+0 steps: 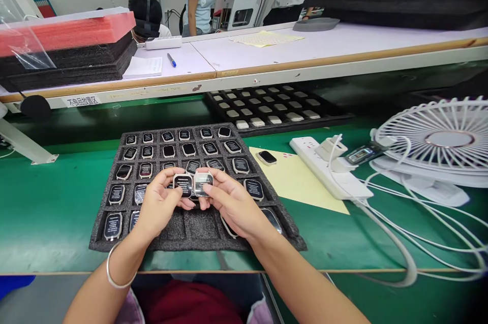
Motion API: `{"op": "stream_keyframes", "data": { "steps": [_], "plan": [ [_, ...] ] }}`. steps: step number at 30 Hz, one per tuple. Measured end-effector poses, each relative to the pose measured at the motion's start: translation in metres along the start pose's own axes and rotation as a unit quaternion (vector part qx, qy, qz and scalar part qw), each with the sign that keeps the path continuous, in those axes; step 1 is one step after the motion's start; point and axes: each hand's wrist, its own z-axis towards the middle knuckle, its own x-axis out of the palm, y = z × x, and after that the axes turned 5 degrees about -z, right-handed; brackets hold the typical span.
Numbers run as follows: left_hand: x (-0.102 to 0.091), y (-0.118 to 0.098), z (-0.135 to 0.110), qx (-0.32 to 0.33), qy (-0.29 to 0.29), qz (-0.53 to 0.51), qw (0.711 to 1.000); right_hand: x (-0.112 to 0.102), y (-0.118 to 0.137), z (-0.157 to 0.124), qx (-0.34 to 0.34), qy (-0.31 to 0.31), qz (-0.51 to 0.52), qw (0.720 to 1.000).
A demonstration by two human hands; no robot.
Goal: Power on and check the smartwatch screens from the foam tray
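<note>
My left hand grips a square smartwatch case by its edges, its dark screen lit with small white text. Beside it, my right hand pinches a second watch case, whose screen looks paler and glossier. The two watches are side by side and seem to touch. Both hands are above a dark foam tray with rows of pockets, most holding similar strapless watches, many with text showing. A few front pockets below my hands are bare foam. My wrists and hands hide part of the tray.
Right of the tray, a lone watch lies on yellow paper, near a white power strip, cables and a white fan. Another watch tray sits under the shelf. Several people are behind it.
</note>
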Motion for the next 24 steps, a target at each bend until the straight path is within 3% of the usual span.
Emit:
{"op": "stream_keyframes", "data": {
  "steps": [19, 24],
  "plan": [
    [-0.003, 0.004, 0.0015, 0.013, 0.021, -0.004, 1.0, 0.0034, 0.001, -0.0009, -0.024, -0.004, -0.012, 1.0],
    [-0.0025, 0.0023, 0.0, -0.014, 0.016, -0.005, 1.0, 0.0022, 0.0001, 0.0007, -0.009, -0.017, -0.009, 1.0]
  ]
}}
